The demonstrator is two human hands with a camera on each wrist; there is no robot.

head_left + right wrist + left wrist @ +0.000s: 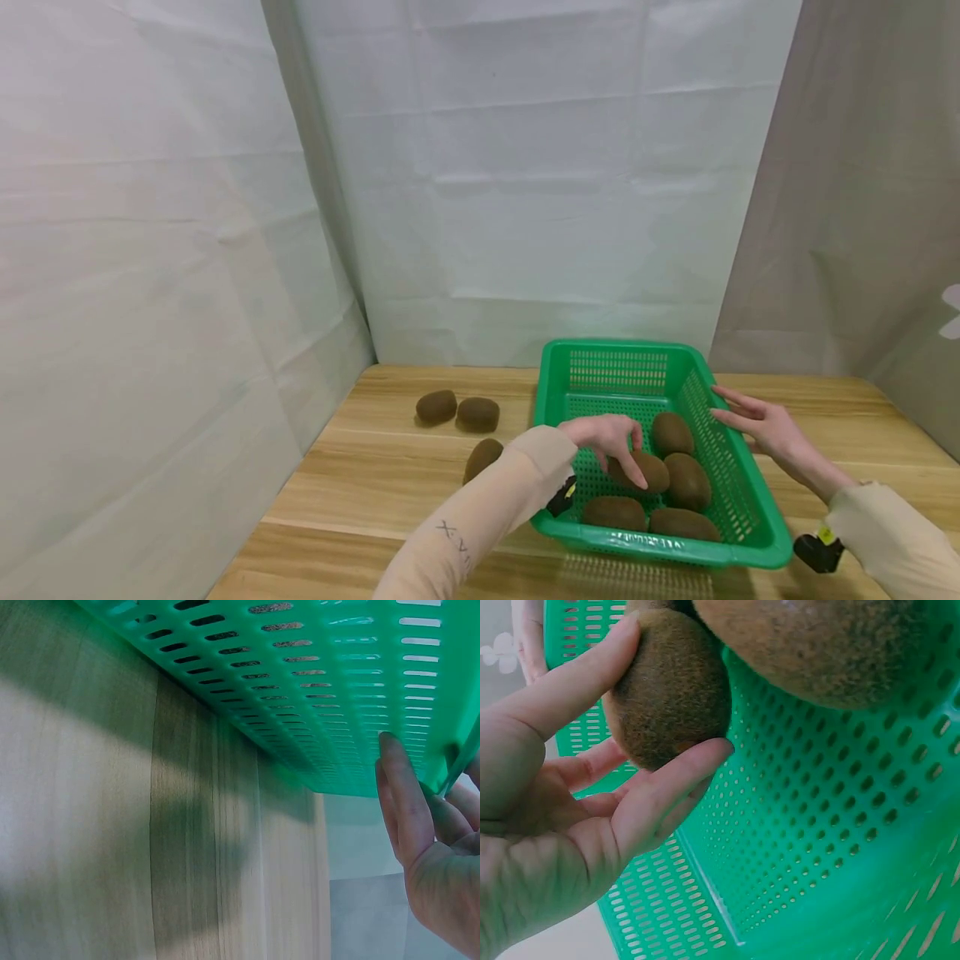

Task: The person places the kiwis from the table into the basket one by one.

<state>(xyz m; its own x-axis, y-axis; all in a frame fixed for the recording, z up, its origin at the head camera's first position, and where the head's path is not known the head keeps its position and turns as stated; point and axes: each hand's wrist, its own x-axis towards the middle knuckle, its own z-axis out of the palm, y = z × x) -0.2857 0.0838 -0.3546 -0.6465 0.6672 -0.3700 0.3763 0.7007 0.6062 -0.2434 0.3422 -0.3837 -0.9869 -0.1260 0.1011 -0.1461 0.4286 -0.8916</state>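
In the head view my left hand [611,442] reaches into the green plastic basket [551,392] and pinches a brown kiwi [649,473]. The left wrist view shows thumb and fingers on opposite sides of that kiwi [675,690], above the perforated floor. Several other kiwis [686,482] lie around it in the basket's right and near parts. At the basket's right rim, my right hand [765,427] touches with extended fingers. Seen from the right wrist, some fingers [405,799] rest along the outer wall below the rim, while others are partly hidden by it.
Three kiwis lie on the wooden table [360,467] left of the basket: two at the back [477,413] and a nearer one [482,458] partly covered by my left sleeve. White cloth sheets [525,208] stand behind the table and at its left side.
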